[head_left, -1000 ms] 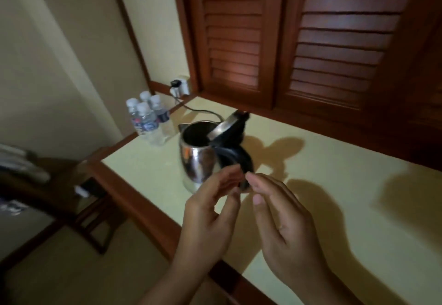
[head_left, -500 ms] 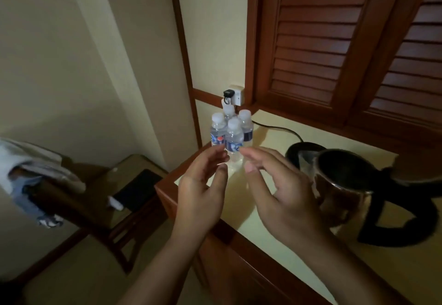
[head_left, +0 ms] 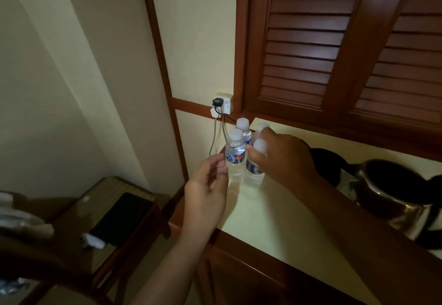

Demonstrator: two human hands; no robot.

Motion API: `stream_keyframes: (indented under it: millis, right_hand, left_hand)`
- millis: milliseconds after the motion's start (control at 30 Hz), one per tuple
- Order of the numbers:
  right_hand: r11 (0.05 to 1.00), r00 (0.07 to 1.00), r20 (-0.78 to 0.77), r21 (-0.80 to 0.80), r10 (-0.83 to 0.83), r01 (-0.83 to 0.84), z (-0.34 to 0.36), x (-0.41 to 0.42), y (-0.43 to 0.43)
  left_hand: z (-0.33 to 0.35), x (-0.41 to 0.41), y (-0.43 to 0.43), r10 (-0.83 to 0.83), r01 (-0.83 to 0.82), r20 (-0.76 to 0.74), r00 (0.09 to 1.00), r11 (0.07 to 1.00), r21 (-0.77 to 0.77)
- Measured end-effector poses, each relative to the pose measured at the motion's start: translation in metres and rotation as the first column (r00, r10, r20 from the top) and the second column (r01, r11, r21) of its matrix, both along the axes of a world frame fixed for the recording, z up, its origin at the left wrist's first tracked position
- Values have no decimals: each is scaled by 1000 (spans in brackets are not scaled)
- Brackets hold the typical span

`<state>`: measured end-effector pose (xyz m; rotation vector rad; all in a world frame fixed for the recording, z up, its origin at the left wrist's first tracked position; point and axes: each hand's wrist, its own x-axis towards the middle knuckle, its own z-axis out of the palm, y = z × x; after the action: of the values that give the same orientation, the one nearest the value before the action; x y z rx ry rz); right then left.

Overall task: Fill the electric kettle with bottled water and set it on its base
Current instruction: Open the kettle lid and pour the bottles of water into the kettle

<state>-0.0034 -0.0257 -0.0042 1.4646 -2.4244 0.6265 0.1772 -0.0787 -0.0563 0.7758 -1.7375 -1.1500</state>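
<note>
Kettle (head_left: 392, 192) waits unfilled | I've moved both grips to bottles | left grip (head_left: 208, 185) relaxed, touching front-left bottle (head_left: 235, 158) | right grip (head_left: 284, 158) clasping front-right bottle (head_left: 254, 173)

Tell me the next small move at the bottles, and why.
Probably lift the front right bottle straight up out of the cluster. The right hand curls round its neck, its cap is on, and the left hand hovers open beside the front left bottle. The kettle stands open nearby, ready for pouring once the cap is off.
</note>
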Motion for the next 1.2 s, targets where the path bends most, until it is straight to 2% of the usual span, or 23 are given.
stream_keyframes:
  millis: [200, 300, 367, 500, 600, 767, 867, 967, 1067, 1200]
  right_hand:
    - [965, 994, 78, -259, 74, -51, 42, 28, 49]
    - [941, 988, 98, -328, 123, -85, 70, 42, 67]
    - [950, 973, 186, -302, 138, -77, 83, 49, 78]
    - [982, 990, 118, -178, 78, -56, 96, 43, 90]
    - [994, 994, 74, -81, 79, -73, 99, 32, 105]
    - [961, 978, -14, -185, 209, -208, 101, 26, 136]
    - [946, 965, 18, -200, 263, -254, 105, 25, 154]
    - [947, 953, 29, -129, 301, -295, 113, 26, 173]
    - [948, 948, 10, -10, 319, -318, 120, 26, 191]
    - [947, 950, 5, 71, 314, -313, 120, 24, 216]
  left_hand:
    - [10, 11, 21, -127, 131, 50, 991, 987, -94]
    - [29, 4, 39, -262, 269, 109, 959, 962, -55]
    - [40, -6, 54, -329, 331, 87, 940, 943, -10]
    - [36, -27, 71, -326, 326, -66, 943, 945, -9]
    - [30, -30, 74, -380, 385, -106, 919, 923, 28]
    - [30, -31, 76, -553, 557, -79, 829, 829, 50]
    - [32, -35, 74, -673, 682, -112, 731, 726, 91]
    - [33, -40, 78, -771, 801, -219, 598, 583, 135]
    - [33, -45, 84, -836, 869, -237, 495, 474, 142]
    - [36, -48, 96, -841, 892, -299, 452, 414, 184]
